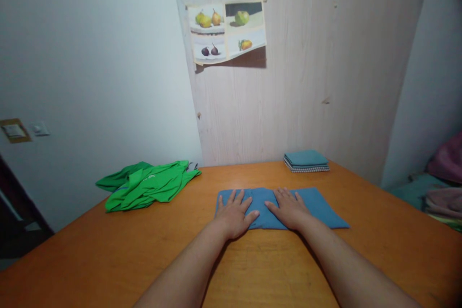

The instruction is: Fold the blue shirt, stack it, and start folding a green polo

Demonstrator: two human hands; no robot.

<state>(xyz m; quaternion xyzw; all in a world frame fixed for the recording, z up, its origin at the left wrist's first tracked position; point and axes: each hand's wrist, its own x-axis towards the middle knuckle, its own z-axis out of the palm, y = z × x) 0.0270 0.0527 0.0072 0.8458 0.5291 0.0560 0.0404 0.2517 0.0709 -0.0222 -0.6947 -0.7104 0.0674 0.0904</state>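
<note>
A folded blue cloth (319, 209) lies flat on the orange-brown wooden table (267, 264), longer from side to side than front to back. My left hand (234, 214) rests palm down on its left part, fingers spread. On the middle of the cloth lies my right hand (288, 208), also flat with its fingers apart. Small creases show in the fabric between the two thumbs. Neither hand grips anything. Parts of the cloth under the palms are hidden.
A rumpled green garment (155, 185) lies at the table's back left. At the back right sits a neat stack of folded cloths (306, 160), teal on top. A wall with a fruit picture (227, 31) rises behind the table. More fabrics (445, 202) are piled beyond the right edge.
</note>
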